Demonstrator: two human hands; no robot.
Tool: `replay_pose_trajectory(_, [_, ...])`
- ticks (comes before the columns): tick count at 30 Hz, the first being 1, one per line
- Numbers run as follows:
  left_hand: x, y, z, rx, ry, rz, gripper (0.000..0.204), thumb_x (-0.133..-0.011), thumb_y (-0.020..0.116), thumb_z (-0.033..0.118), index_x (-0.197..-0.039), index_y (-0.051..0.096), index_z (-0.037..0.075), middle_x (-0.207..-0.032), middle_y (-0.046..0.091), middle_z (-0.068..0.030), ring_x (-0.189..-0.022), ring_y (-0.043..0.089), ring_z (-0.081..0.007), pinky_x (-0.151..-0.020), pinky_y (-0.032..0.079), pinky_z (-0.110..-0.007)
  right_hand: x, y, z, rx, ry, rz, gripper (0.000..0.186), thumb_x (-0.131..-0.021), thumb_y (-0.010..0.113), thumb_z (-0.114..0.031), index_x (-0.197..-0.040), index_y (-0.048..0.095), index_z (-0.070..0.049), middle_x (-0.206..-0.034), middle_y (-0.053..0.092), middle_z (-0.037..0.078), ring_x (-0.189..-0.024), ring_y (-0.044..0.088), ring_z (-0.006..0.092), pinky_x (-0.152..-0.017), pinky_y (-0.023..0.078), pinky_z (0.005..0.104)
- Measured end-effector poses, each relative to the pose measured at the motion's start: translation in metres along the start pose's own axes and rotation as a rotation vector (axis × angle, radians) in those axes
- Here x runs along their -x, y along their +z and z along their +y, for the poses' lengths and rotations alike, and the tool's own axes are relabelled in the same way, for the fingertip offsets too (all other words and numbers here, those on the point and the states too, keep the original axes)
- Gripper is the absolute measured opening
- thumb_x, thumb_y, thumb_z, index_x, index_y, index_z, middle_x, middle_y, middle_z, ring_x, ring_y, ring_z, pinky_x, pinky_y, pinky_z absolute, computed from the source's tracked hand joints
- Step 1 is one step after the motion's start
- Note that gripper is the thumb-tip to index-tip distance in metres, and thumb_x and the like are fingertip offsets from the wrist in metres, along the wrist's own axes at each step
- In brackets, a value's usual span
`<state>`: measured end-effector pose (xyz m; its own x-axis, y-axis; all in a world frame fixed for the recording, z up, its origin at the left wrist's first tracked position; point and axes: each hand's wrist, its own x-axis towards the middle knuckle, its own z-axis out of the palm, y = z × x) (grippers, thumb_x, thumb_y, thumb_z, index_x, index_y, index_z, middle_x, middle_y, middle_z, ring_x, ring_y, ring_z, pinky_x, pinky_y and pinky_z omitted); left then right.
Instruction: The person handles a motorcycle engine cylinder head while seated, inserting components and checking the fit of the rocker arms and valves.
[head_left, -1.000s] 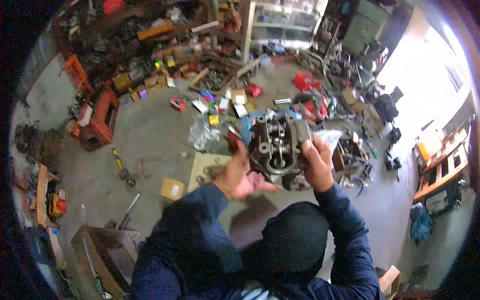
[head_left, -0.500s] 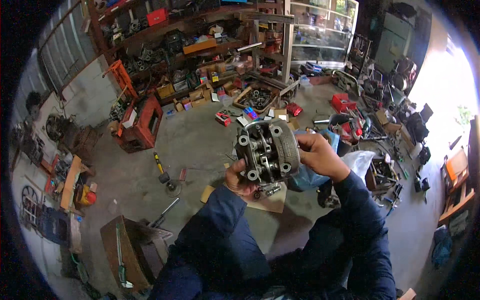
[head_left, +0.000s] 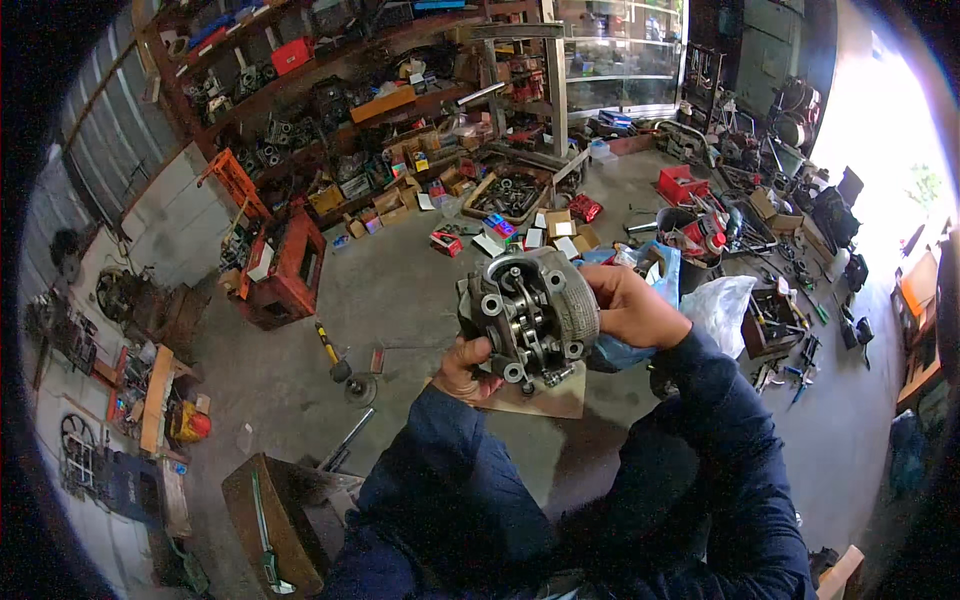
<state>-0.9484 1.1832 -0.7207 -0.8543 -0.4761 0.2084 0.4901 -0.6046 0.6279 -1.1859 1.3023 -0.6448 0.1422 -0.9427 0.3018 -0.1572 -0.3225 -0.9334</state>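
Note:
A grey metal cylinder head (head_left: 535,315) is held up in front of me, with its rocker arms and bolt bosses facing me. My left hand (head_left: 465,368) is closed round its lower left corner, thumb on the near side. My right hand (head_left: 635,305) grips the right side by the finned wall; its fingertips are partly hidden behind the casting. Under the cylinder head a piece of cardboard (head_left: 555,397) lies on the floor, with small metal parts (head_left: 558,376) showing just above it.
To the left lie a yellow-handled hammer (head_left: 330,345) and a wooden stool (head_left: 265,500) with a caliper on it. A red metal stand (head_left: 285,270) is farther back. A parts tray (head_left: 508,190), small boxes, a blue bag (head_left: 655,265) and a tool box (head_left: 772,325) surround the floor.
The cylinder head has tilted and turned slightly in my hands, showing more of its rockers. Both hands keep their grip. The whole view has shifted a little.

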Motion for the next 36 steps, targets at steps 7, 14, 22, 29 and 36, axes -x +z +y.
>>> replay_pose_trajectory(7, [0.014, 0.017, 0.001, -0.087, 0.013, 0.07, 0.099, -0.073, 0.086, 0.034, -0.155, 0.043, 0.0, -0.145, 0.061, -0.0207, -0.127, 0.066, -0.0372, -0.107, 0.057, -0.054, 0.004, 0.006, -0.003, 0.064, -0.038, -0.03, 0.036, -0.096, 0.074, -0.003, -0.131, 0.067, 0.001, -0.12, 0.075, 0.004, -0.108, 0.062, 0.0072, -0.099, 0.052, 0.0301])
replay_pose_trajectory(14, [0.019, -0.013, -0.002, -0.149, -0.041, 0.159, 0.103, -0.071, 0.09, 0.037, -0.155, 0.043, 0.001, -0.147, 0.059, -0.0223, -0.129, 0.065, -0.038, -0.107, 0.056, -0.055, 0.004, 0.013, -0.008, 0.07, -0.081, -0.015, 0.031, -0.096, 0.075, -0.005, -0.126, 0.07, 0.001, -0.111, 0.075, 0.002, -0.1, 0.062, 0.0075, -0.093, 0.052, 0.0292])
replay_pose_trajectory(22, [0.02, 0.008, -0.003, -0.127, -0.052, 0.185, 0.108, -0.068, 0.093, 0.04, -0.156, 0.043, 0.002, -0.148, 0.059, -0.022, -0.129, 0.064, -0.0394, -0.106, 0.057, -0.054, 0.004, 0.011, -0.006, 0.289, -0.107, -0.042, 0.024, -0.104, 0.063, -0.016, -0.118, 0.069, 0.003, -0.1, 0.074, 0.011, -0.093, 0.062, 0.0101, -0.086, 0.054, 0.0345])
replay_pose_trajectory(29, [0.014, 0.007, -0.004, -0.024, -0.026, 0.069, 0.109, -0.067, 0.091, 0.039, -0.157, 0.042, 0.003, -0.149, 0.059, -0.0221, -0.13, 0.064, -0.0402, -0.109, 0.055, -0.056, 0.005, 0.015, -0.002, 0.163, -0.137, 0.029, 0.027, -0.099, 0.069, -0.01, -0.123, 0.067, 0.0, -0.106, 0.074, 0.012, -0.096, 0.064, 0.0125, -0.089, 0.054, 0.0352])
replay_pose_trajectory(36, [0.015, 0.006, -0.006, 0.015, -0.049, 0.045, 0.107, -0.07, 0.09, 0.038, -0.158, 0.04, 0.003, -0.15, 0.057, -0.0224, -0.134, 0.061, -0.0417, -0.114, 0.049, -0.059, 0.004, 0.012, 0.01, 0.198, -0.157, 0.012, 0.027, -0.096, 0.071, -0.009, -0.121, 0.066, -0.001, -0.107, 0.074, 0.012, -0.097, 0.065, 0.0144, -0.091, 0.054, 0.035])
